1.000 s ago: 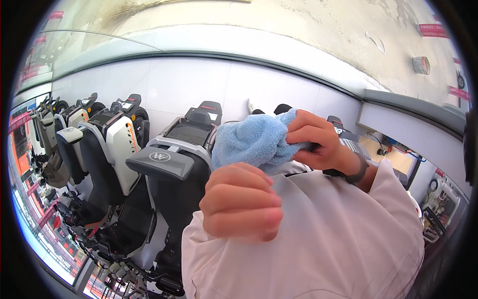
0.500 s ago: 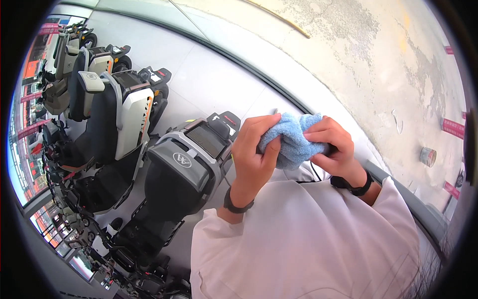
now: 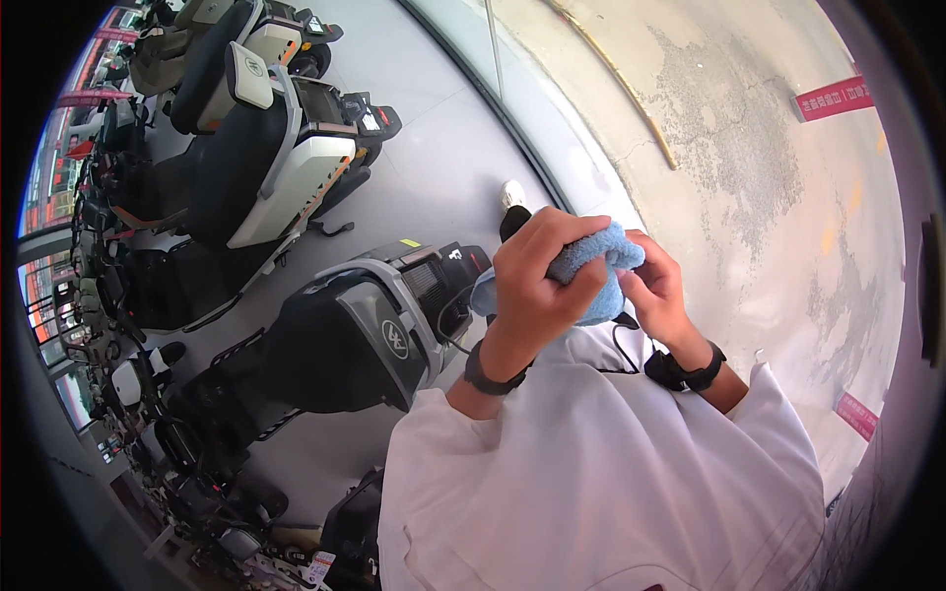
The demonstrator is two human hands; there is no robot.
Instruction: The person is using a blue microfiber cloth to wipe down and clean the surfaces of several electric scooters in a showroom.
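Observation:
A crumpled light-blue towel [image 3: 597, 295] is bunched up between my two hands in front of my chest. My left hand [image 3: 544, 266] grips its left side, with the thumb pressed on the cloth and the fingers wrapped over the top. On the other side, my right hand [image 3: 658, 292] pinches the towel's right edge between thumb and fingers. A loose flap of the cloth hangs out to the left, partly behind my left hand. Black bands circle both wrists. The side of the towel away from me is hidden.
A black scooter seat [image 3: 330, 345] stands close on my left, with a white-panelled scooter [image 3: 296, 187] beyond it and several more along the left. A dark floor track [image 3: 483, 94] runs beside glass, with worn concrete [image 3: 729, 197] past it. A stick [image 3: 631, 98] lies there.
My view has turned, so the scooters and floor track have shifted. My hands have brought the towel into a tighter bunch, and a white shoe now shows beyond them.

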